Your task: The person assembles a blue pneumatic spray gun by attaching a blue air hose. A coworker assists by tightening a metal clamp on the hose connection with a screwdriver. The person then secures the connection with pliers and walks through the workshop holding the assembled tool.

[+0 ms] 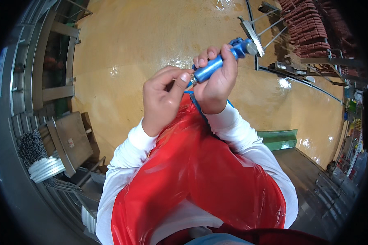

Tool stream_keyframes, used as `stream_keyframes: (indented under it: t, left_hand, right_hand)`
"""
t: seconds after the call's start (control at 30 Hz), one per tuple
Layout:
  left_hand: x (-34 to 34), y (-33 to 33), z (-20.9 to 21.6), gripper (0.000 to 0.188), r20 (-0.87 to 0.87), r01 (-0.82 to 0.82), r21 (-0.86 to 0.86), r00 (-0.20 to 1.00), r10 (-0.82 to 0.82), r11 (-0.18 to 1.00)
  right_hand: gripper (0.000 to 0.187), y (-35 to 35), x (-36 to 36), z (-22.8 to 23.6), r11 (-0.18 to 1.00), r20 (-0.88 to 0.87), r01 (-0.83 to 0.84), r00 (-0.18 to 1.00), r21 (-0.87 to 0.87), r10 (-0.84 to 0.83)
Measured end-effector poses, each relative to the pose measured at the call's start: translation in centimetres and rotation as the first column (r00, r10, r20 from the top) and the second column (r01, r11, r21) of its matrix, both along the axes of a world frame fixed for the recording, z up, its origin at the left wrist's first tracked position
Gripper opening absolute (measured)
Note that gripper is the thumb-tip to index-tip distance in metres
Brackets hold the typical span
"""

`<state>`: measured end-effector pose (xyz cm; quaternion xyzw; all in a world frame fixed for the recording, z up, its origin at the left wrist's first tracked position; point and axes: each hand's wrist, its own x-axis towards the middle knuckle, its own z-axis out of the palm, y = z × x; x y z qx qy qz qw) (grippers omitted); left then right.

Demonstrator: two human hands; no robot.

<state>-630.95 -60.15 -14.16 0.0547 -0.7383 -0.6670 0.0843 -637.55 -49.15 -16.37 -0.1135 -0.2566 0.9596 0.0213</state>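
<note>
My right hand (217, 79) is wrapped round a blue metal hand tool (210, 69) with a rounded barrel and a silver round end. The tool is tilted, its silver end up and to the right. At its lower end sits a small metal fitting (193, 79), beside the fingertips of my left hand (165, 94). Those fingers are closed in a pinch at the fitting, with thumb and index finger pressed together. Below the hands, a thin blue hose or cord (189, 92) runs partly hidden behind my right wrist. A red plastic apron (192, 163) covers my front.
Wet tan floor (151, 36) lies beyond my hands. Racks of hanging sausages (306, 28) stand at the far right. Metal frames (37, 65) and a steel box (71, 141) stand at left. A green metal piece (278, 139) and steel surface (302, 175) are at right.
</note>
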Motion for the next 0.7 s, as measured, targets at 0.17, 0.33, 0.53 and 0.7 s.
stream_keyframes:
  t: [0.17,0.33,0.53,0.7]
  left_hand:
    - [-16.5,-5.2,-2.9,0.016,0.245,0.027,0.193,0.967,-0.075,0.981]
    - [-34.0,-8.3,-1.8,0.014,0.289,-0.045,0.173,0.957,-0.007,0.984]
    - [-51.2,-13.1,-0.2,0.016,0.101,0.064,-0.306,0.994,-0.035,0.950]
    - [-65.3,-17.2,-2.9,0.017,-0.050,-0.006,-0.416,0.999,-0.016,0.909]
  right_hand:
    - [0.019,-4.8,-16.2,-2.4,0.999,0.024,0.001,1.000,0.042,-0.002]
    - [0.018,-8.5,-34.2,-2.1,0.996,0.031,-0.056,0.998,-0.063,0.058]
    - [0.021,-13.0,-53.1,-0.2,0.996,0.033,-0.068,0.997,-0.058,0.070]
    - [0.021,-17.3,-68.1,-1.8,0.991,0.046,-0.135,0.990,-0.013,0.135]
